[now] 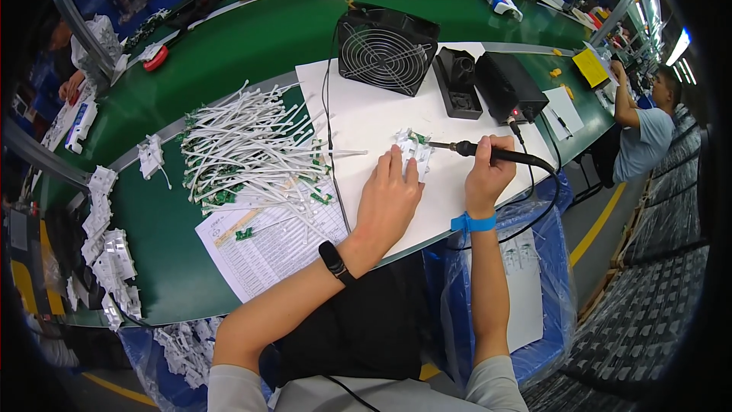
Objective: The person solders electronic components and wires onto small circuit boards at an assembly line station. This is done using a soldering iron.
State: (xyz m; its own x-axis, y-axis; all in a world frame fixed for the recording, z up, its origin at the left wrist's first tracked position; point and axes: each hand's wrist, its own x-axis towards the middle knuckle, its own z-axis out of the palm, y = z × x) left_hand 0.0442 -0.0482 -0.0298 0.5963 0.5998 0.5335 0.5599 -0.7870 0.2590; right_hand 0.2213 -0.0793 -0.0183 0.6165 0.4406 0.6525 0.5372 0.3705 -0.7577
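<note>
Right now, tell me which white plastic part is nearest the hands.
The white plastic part on the white board, touched by the left hand. The other white parts lie far left, along the green table or below it.

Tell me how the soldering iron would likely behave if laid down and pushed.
The soldering iron looks rigid, its slim shaft running straight out from the right hand. Its rounded body suggests it could roll if pushed. The black cord curving off its back end may tug or swing it round.
</note>
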